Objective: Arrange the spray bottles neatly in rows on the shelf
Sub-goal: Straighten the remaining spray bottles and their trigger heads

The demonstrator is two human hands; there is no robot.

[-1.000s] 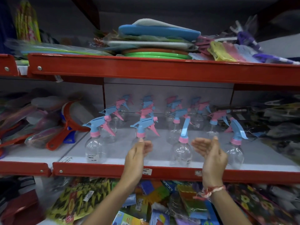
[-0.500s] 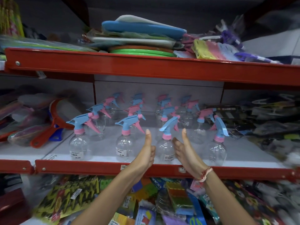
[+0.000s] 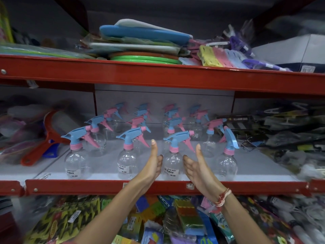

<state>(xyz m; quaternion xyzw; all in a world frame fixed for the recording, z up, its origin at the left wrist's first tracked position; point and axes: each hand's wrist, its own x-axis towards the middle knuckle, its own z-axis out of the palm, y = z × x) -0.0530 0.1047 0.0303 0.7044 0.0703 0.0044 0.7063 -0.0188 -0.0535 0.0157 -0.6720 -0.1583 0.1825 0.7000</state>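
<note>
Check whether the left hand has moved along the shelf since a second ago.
Yes. The left hand shifted right along the shelf: from in front of the second front bottle to beside the third front bottle.

I've got both bare forearms reaching up and forward, converging on the third front-row spray bottle (image 3: 172, 155). My left hand (image 3: 152, 167) sits just left of it, palm turned toward the bottle, thumb straight up, fingers curled at its side. My right hand (image 3: 197, 169) mirrors that just right of the bottle, palm facing in, thumb raised, fingers spread loose. Neither hand is closed. A red-and-white thread band (image 3: 222, 199) circles my right wrist.
</note>
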